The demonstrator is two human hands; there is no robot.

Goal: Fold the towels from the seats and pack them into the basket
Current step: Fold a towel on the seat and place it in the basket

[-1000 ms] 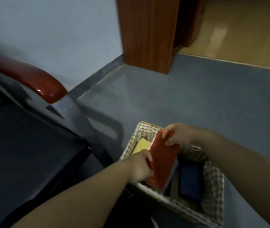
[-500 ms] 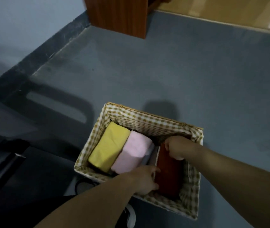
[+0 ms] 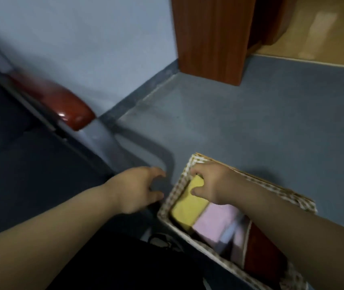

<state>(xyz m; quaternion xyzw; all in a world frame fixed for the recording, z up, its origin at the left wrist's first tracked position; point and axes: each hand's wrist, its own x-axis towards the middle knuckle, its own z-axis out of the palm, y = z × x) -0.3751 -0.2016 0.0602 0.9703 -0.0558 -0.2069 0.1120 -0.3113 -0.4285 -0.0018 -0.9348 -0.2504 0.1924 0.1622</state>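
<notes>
A wicker basket (image 3: 174,192) with a checked lining stands on the blue floor at the lower right. Inside it, side by side, lie a folded yellow towel (image 3: 188,207), a pink towel (image 3: 214,223) and a dark red towel (image 3: 261,258). My right hand (image 3: 211,184) reaches into the basket's far left corner, with fingers and thumb curled round the far end of the yellow towel. My left hand (image 3: 139,190) hovers just left of the basket, over the floor by the seat's edge, fingers spread and holding nothing.
A dark seat (image 3: 20,174) with a glossy red armrest (image 3: 64,106) and a grey metal frame (image 3: 137,143) fills the left side. A wooden post (image 3: 210,38) stands at the back against the pale blue wall. The image is blurred.
Both hands let go of the red towel, which now lies in the basket. My right hand moved across to the yellow towel. My left hand came out of the basket to its left.
</notes>
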